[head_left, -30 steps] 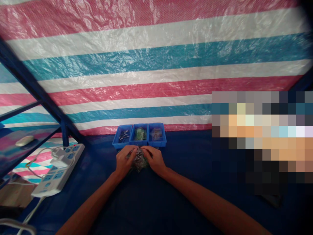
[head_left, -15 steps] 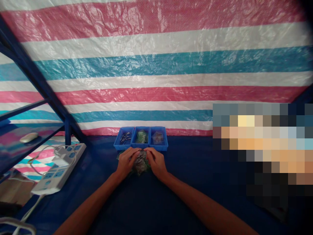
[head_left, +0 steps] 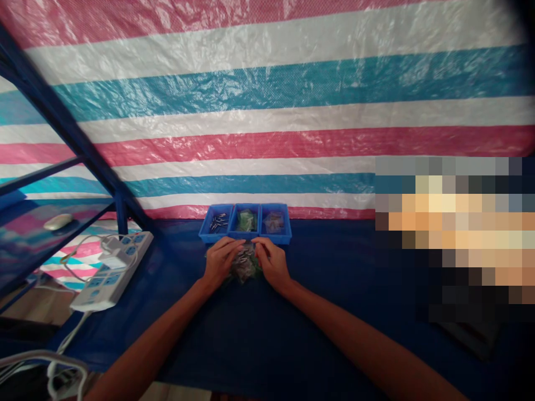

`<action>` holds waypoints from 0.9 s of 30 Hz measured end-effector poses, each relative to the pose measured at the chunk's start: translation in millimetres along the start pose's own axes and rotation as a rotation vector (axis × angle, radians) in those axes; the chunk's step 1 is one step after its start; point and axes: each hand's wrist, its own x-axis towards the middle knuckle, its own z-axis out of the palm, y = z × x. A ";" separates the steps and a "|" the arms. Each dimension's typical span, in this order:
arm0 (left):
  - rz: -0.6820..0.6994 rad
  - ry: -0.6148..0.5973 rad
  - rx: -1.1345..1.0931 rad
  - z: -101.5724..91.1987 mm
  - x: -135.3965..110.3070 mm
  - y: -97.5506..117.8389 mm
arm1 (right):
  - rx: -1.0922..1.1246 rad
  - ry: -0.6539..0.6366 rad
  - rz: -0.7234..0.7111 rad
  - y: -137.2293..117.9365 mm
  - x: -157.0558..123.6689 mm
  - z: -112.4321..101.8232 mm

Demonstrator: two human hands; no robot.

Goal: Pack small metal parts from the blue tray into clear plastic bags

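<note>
My left hand (head_left: 220, 262) and my right hand (head_left: 271, 263) both hold a small clear plastic bag (head_left: 244, 265) on the dark blue cloth, their fingertips meeting near its top edge. Metal pins and some green material show through the bag, and my fingers hide part of it. Just beyond my hands stands a blue three-compartment tray (head_left: 244, 235). Its left compartment holds loose metal pins (head_left: 219, 222), its middle one a green packet (head_left: 246, 220), and its right one a clear bag of small parts (head_left: 273, 223).
A white power strip (head_left: 111, 271) with cables lies to the left, beside a blue metal frame (head_left: 71, 133) with a shelf holding a white mouse (head_left: 58, 221). A striped tarp (head_left: 267, 117) forms the back wall. A pixelated patch (head_left: 453, 234) hides the right side.
The view has shifted a little, with the tray sitting higher in the picture. Both hands stay on the bag, which has not visibly moved relative to them.
</note>
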 end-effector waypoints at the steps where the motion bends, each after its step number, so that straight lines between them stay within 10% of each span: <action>1: -0.003 -0.003 -0.001 0.8 -0.1 -0.3 | -0.001 -0.002 0.004 0.2 -0.1 0.0; 27: -0.289 -0.050 -0.278 -0.7 1.3 6.9 | -0.065 -0.097 -0.104 2.7 3.1 1.2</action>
